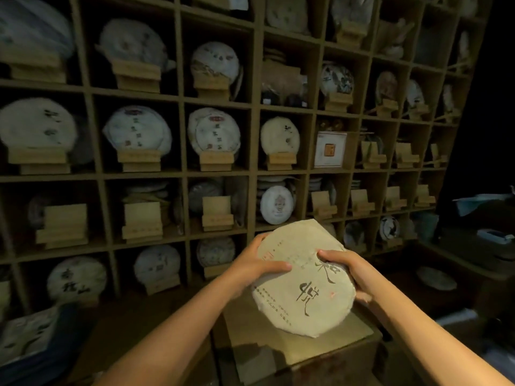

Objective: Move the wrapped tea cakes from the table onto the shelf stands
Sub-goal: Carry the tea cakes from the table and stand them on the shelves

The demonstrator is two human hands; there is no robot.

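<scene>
Pale paper-wrapped tea cake (302, 282), dark brush lettering on its face, held up in front of the wooden shelf (178, 174). Gripped at the upper left edge by the left hand (257, 270), thumb across the wrapper. Clasped at the right edge by the right hand (352, 271). Just above a box (320, 346) on the desk.

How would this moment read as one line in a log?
left hand + right hand: gripping wrapped tea cake | held before shelf | not yet placed
</scene>
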